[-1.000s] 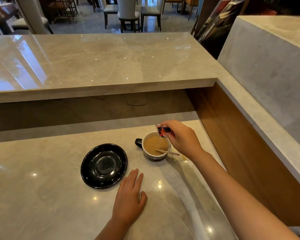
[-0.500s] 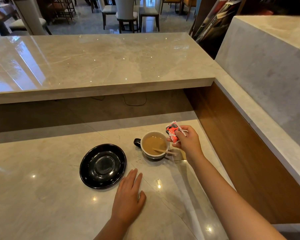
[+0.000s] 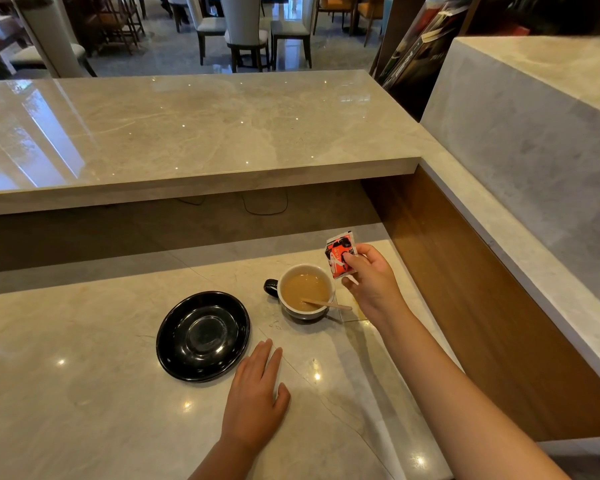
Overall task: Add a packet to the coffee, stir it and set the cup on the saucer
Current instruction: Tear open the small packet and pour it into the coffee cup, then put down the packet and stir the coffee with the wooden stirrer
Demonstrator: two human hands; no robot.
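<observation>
The cup [image 3: 305, 292] stands on the marble desk [image 3: 84, 393], just right of the black saucer [image 3: 203, 336] and apart from it. It is white inside with a dark handle turned left, and holds pale brown coffee. A wooden stirrer [image 3: 326, 303] leans in it, its free end over the right rim. The red, black and white packet [image 3: 340, 254] is pinched upright in the right hand [image 3: 371, 278], just beyond the cup's right rim; whether it is emptied cannot be told. The left hand [image 3: 257, 396] lies flat and open on the desk, holding nothing, near the saucer's front edge. By judgement, stirring and placing the cup on the saucer remain undone.
</observation>
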